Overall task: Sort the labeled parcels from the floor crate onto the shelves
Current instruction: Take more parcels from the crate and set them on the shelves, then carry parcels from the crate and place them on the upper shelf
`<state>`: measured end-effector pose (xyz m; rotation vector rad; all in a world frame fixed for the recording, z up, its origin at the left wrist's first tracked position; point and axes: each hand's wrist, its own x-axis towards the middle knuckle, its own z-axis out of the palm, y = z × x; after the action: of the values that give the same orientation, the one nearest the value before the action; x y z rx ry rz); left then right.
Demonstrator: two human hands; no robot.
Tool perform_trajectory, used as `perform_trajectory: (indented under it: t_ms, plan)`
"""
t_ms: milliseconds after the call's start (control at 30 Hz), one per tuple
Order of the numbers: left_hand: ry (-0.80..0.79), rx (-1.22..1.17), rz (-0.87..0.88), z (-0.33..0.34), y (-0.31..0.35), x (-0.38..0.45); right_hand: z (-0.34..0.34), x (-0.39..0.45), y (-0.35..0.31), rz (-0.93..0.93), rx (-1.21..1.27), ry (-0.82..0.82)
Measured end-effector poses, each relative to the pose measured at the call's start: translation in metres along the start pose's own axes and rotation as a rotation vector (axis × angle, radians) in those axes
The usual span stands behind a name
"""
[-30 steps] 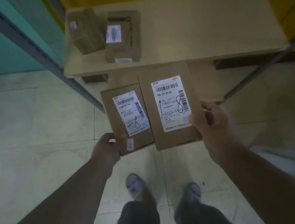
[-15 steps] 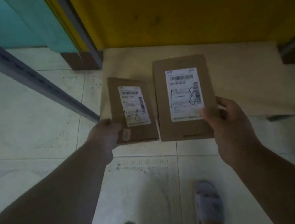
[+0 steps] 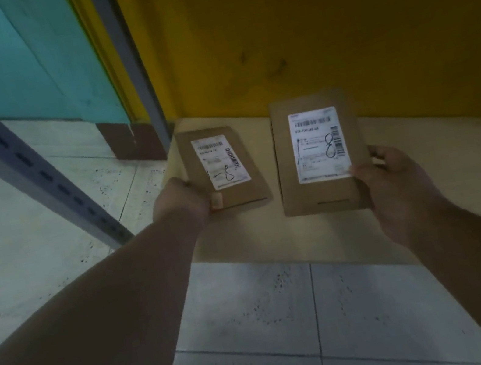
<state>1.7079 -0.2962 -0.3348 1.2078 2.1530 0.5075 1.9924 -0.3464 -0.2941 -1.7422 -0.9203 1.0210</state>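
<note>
Yellow wall and a teal panel back a low tan shelf board point(image 3: 305, 228) that sits just above the pale tiled floor point(image 3: 257, 324), with grey slotted rack uprights point(image 3: 19, 157) on the left. Compared with 1 second ago, the view has dropped from a higher shelf carrying 2 boxes to this bottom board, and the 2 parcels, then edge to edge, are now apart and held out over it.

My left hand point(image 3: 184, 201) pinches the smaller parcel point(image 3: 224, 169) at its near left corner, thumb on top; my right hand point(image 3: 393, 184) grips the larger parcel point(image 3: 318, 155) by its near right corner, thumb on the label's edge. Both white labels carry a handwritten "1-8", so I judge this board to be their slot and the set-down close.

Neither parcel clearly touches the board yet. No floor crate is in view, and the visible part of this shelf holds nothing else.
</note>
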Motion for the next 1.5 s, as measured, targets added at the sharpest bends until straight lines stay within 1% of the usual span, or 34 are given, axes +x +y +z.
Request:
perform_trajectory:
  t_ms: [133, 200, 267, 333, 467, 567, 633, 700, 767, 833, 933, 1000, 1033, 1167, 1267, 1333, 1500]
  plan:
    - [0.046, 0.159, 0.029, 0.009, -0.002, -0.002, 0.003, -0.001, 0.013, 0.012, -0.068, -0.01]
    - [0.021, 0.222, 0.071, 0.003, 0.001, -0.012, 0.003, -0.004, 0.01, 0.029, -0.089, 0.005]
    - [-0.003, 0.239, 0.109, -0.004, 0.004, -0.021, 0.003, -0.004, 0.007, 0.037, -0.082, 0.028]
    - [0.014, 0.249, 0.159, -0.006, 0.006, -0.028, 0.003, 0.0, 0.007, 0.041, -0.112, 0.049]
    - [0.045, 0.173, 0.334, 0.009, -0.001, -0.056, 0.006, 0.015, 0.02, 0.04, -0.207, 0.037]
    - [0.014, 0.154, 0.461, 0.024, -0.022, -0.079, 0.021, 0.017, 0.03, 0.041, -0.354, 0.001]
    - [-0.019, 0.164, 0.495, 0.031, -0.034, -0.09, 0.031, 0.016, 0.033, 0.01, -0.566, -0.011]
    - [-0.037, 0.188, 0.505, 0.034, -0.038, -0.098, 0.035, 0.012, 0.031, -0.054, -0.806, 0.009]
    - [-0.036, 0.217, 0.524, 0.035, -0.042, -0.102, 0.036, 0.002, 0.027, -0.188, -0.969, 0.03]
    - [-0.027, 0.232, 0.538, 0.036, -0.045, -0.106, 0.037, -0.011, 0.022, -0.392, -1.012, 0.003]
    - [-0.028, 0.265, 0.552, 0.038, -0.052, -0.112, 0.046, -0.03, 0.016, -0.639, -0.979, -0.103]
    - [-0.021, 0.267, 0.538, 0.039, -0.057, -0.116, 0.055, -0.039, 0.011, -0.749, -0.949, -0.1]
    - [-0.02, 0.264, 0.519, 0.037, -0.06, -0.118, 0.059, -0.045, 0.008, -0.773, -0.922, -0.089]
    - [-0.083, 0.253, 0.43, 0.008, -0.073, -0.149, 0.065, -0.092, -0.019, -0.76, -0.85, -0.09]
    - [-0.104, 0.244, 0.365, -0.033, -0.086, -0.181, 0.065, -0.137, -0.052, -0.766, -0.889, -0.169]
    - [-0.093, 0.226, 0.276, -0.069, -0.095, -0.208, 0.067, -0.172, -0.079, -0.772, -0.909, -0.242]
    - [-0.053, 0.131, 0.035, -0.19, -0.115, -0.305, 0.088, -0.287, -0.176, -0.791, -0.937, -0.492]
